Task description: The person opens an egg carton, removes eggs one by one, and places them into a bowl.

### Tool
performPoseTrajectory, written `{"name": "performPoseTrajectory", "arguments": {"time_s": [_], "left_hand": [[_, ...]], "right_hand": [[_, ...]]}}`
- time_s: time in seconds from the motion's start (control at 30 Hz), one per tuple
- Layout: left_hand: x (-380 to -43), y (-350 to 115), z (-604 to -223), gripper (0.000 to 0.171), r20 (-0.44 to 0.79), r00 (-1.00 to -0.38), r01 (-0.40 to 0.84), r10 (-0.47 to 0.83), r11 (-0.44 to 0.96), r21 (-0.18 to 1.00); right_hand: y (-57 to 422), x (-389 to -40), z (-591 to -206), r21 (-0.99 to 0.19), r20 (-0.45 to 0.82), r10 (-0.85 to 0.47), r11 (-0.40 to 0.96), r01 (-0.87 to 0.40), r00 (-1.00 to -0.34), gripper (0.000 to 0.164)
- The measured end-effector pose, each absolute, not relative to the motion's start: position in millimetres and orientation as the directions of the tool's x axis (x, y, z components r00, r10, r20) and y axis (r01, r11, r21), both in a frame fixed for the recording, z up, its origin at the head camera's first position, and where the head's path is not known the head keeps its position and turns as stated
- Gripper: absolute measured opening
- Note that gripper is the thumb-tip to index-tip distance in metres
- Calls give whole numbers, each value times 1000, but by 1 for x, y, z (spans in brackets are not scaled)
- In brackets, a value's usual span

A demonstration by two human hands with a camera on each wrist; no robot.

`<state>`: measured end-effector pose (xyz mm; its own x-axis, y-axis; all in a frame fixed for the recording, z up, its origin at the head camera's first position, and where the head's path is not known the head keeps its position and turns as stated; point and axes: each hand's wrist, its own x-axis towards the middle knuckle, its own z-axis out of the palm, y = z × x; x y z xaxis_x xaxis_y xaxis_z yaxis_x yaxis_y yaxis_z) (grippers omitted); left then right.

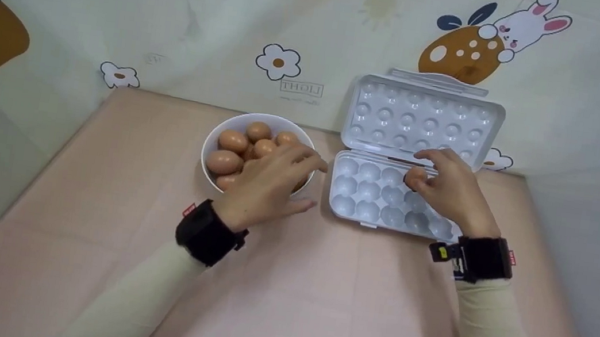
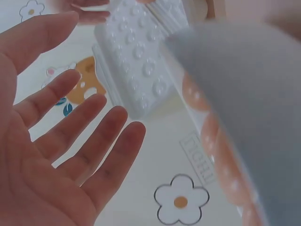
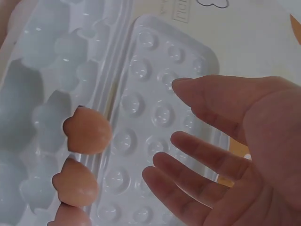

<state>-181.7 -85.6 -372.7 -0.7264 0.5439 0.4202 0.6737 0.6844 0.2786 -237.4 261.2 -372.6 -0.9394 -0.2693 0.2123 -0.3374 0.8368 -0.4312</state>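
In the head view my left hand (image 1: 273, 179) hovers at the right side of a white bowl (image 1: 209, 148) heaped with brown eggs (image 1: 224, 162). Its fingers are spread and hold nothing, as the left wrist view also shows. A white plastic egg box (image 1: 381, 193) lies with its lid (image 1: 419, 117) raised at the back. Over the box's right part is my right hand (image 1: 451, 188), fingers apart and nothing gripped. One egg (image 1: 415, 179) shows beside its fingers in the back row. In the right wrist view three eggs (image 3: 89, 132) sit in that row, clear of the fingertips.
A pinkish cloth (image 1: 282, 305) covers the table. Behind it hangs a pale printed sheet (image 1: 226, 25) with flowers and rabbits, close to the lid. The bowl stands left of the egg box with a narrow gap between them.
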Motion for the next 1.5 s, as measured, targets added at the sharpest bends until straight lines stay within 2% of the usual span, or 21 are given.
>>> {"name": "performPoseTrajectory", "arguments": {"time_s": [0.17, 0.3, 0.43, 0.8, 1.0, 1.27, 1.5], "left_hand": [[-177, -71, -385, 55, 422, -700, 704, 576, 657, 270], [-176, -63, -392, 55, 425, -686, 720, 591, 637, 275], [-174, -59, -398, 55, 405, -698, 711, 591, 637, 298], [-169, -54, -404, 52, 354, -726, 688, 590, 627, 365], [-170, -54, -405, 51, 350, -730, 684, 587, 626, 376], [-172, -54, -404, 49, 336, -733, 680, 592, 628, 378], [-173, -55, -404, 48, 384, -709, 704, 592, 622, 342]], "right_hand": [[267, -252, -383, -369, 168, -345, 847, -383, -923, 37], [272, -258, -390, -344, 118, -375, 853, -392, -919, 41], [274, -262, -398, -328, 83, -374, 865, -380, -924, 49], [274, -269, -414, -327, 38, -340, 884, -333, -940, 53], [271, -270, -413, -347, 20, -318, 887, -305, -948, 49], [269, -272, -414, -282, 54, -277, 917, -281, -959, 36], [270, -272, -416, -316, 118, -317, 886, -339, -941, 22]]}}
